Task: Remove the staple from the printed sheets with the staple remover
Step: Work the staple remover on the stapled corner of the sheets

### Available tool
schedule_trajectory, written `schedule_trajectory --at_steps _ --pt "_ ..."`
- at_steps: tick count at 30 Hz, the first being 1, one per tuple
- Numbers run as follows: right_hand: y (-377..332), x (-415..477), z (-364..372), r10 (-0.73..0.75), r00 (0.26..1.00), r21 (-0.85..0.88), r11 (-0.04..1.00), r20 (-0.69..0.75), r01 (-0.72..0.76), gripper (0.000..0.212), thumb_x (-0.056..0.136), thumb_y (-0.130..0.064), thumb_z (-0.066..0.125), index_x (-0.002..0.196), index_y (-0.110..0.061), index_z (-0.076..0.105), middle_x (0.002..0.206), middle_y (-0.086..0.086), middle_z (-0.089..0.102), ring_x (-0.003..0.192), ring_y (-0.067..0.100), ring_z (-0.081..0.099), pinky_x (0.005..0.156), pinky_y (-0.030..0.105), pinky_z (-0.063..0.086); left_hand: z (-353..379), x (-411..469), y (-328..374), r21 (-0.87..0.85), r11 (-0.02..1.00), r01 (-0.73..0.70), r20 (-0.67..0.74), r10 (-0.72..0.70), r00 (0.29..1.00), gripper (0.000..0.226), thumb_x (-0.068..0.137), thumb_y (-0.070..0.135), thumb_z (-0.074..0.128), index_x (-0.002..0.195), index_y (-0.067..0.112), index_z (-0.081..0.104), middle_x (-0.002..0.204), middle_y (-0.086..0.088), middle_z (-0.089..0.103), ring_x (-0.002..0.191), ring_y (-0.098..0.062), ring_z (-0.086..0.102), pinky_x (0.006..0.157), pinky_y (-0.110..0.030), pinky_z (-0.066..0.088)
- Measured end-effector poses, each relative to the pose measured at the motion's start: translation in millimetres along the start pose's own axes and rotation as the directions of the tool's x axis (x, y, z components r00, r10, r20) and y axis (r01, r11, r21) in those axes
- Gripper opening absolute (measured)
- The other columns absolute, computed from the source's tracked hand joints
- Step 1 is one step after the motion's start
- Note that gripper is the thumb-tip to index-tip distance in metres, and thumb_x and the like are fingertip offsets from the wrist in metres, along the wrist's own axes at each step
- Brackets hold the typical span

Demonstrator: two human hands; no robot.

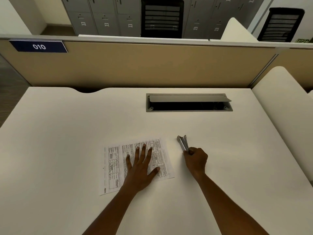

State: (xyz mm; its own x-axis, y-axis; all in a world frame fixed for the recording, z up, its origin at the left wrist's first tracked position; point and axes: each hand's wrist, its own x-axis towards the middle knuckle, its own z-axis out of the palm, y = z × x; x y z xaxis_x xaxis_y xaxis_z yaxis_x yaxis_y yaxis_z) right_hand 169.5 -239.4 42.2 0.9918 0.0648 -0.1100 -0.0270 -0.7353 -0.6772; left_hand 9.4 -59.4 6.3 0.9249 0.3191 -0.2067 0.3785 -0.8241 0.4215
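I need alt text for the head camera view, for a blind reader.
A person's left hand presses flat on white printed sheets on a cream desk, while the right hand grips a silver metal staple remover beside them, clear of the paper. A grey cable hatch lies open behind.

**A tally of the desk**

Two hands: one left hand [140, 168], one right hand [196, 158]. One set of sheets [115, 167] — how many leaves it has cannot be told. One remover [183, 143]. One desk [67, 133], with one hatch [188, 98] in its top. One screen [152, 65] bearing one plate [39, 46] marked 010. Two chairs — a middle chair [162, 17] and a far-right chair [281, 24]. A row of lockers [105, 19], too cut off to count.
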Motion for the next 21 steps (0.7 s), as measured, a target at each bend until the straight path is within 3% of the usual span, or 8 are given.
schedule_trajectory --at_steps 2,5,10,13,17,19,21 --pt "0.6 -7.6 -4.2 -0.011 0.999 0.062 0.998 0.036 0.009 0.035 0.083 -0.007 0.070 0.053 -0.013 0.054 0.061 0.010 0.054 0.063 0.026 0.051 0.054 0.028 0.033 -9.5 1.9 5.2 0.002 0.999 -0.039 -0.071 0.039 0.997 0.088 0.095 0.077 0.027 0.158 0.039 -0.023 0.167 0.011 -0.031 0.154 -0.016 -0.030 0.120 -0.053 -0.021" --pt "-6.1 -18.3 -14.4 -0.059 0.991 0.134 0.990 0.117 0.043 0.012 0.085 -0.016 0.076 0.074 -0.012 0.077 0.069 0.007 0.069 0.071 0.023 0.062 0.062 0.024 0.043 -26.6 7.9 17.6 0.000 0.988 -0.153 -0.162 0.151 0.975 0.088 0.099 0.068 0.038 0.162 0.032 -0.012 0.170 0.009 -0.024 0.156 -0.014 -0.023 0.124 -0.050 -0.012" --pt "-29.4 -34.4 -41.1 -0.225 0.918 0.253 0.957 0.326 0.144 0.009 0.085 -0.024 0.079 0.090 -0.017 0.081 0.079 0.000 0.076 0.075 0.017 0.072 0.075 0.030 0.056 -56.1 20.4 43.3 0.039 0.919 -0.393 -0.224 0.391 0.893 0.079 0.097 0.047 0.060 0.161 0.023 0.022 0.173 0.000 0.004 0.160 -0.022 -0.004 0.128 -0.051 0.009" --pt "-37.3 -40.2 -53.3 -0.264 0.879 0.347 0.930 0.397 0.123 0.010 0.084 -0.019 0.081 0.093 -0.016 0.080 0.080 0.001 0.077 0.072 0.017 0.074 0.077 0.034 0.061 -68.7 25.2 50.3 0.191 0.845 -0.500 -0.202 0.532 0.822 0.057 0.092 0.040 0.070 0.144 0.022 0.054 0.166 -0.005 0.035 0.158 -0.030 0.020 0.125 -0.057 0.017" --pt "-36.7 -43.9 -60.6 -0.274 0.869 0.392 0.914 0.413 0.102 0.011 0.084 -0.020 0.082 0.094 -0.017 0.080 0.081 0.000 0.077 0.072 0.019 0.075 0.076 0.036 0.063 -73.3 21.4 52.0 0.193 0.819 -0.540 -0.226 0.573 0.788 0.028 0.090 0.026 0.075 0.118 0.022 0.074 0.126 0.004 0.074 0.132 -0.026 0.061 0.113 -0.057 0.041" --pt "-34.4 -46.5 -60.5 -0.265 0.869 0.426 0.902 0.419 0.070 0.011 0.084 -0.018 0.081 0.095 -0.017 0.080 0.083 0.002 0.077 0.073 0.020 0.075 0.077 0.037 0.063 -74.2 17.1 54.0 0.115 0.828 -0.549 -0.245 0.560 0.792 0.020 0.091 0.021 0.074 0.111 0.022 0.076 0.107 0.006 0.079 0.106 -0.021 0.073 0.097 -0.048 0.054" --pt "-31.6 -51.4 -59.1 -0.224 0.875 0.508 0.861 0.430 -0.029 0.008 0.085 -0.015 0.079 0.094 -0.016 0.081 0.085 0.004 0.078 0.077 0.021 0.075 0.076 0.036 0.063 -74.6 11.2 57.2 0.050 0.856 -0.515 -0.245 0.511 0.824 0.018 0.095 0.026 0.068 0.111 0.025 0.076 0.100 0.008 0.079 0.093 -0.018 0.074 0.081 -0.041 0.058"
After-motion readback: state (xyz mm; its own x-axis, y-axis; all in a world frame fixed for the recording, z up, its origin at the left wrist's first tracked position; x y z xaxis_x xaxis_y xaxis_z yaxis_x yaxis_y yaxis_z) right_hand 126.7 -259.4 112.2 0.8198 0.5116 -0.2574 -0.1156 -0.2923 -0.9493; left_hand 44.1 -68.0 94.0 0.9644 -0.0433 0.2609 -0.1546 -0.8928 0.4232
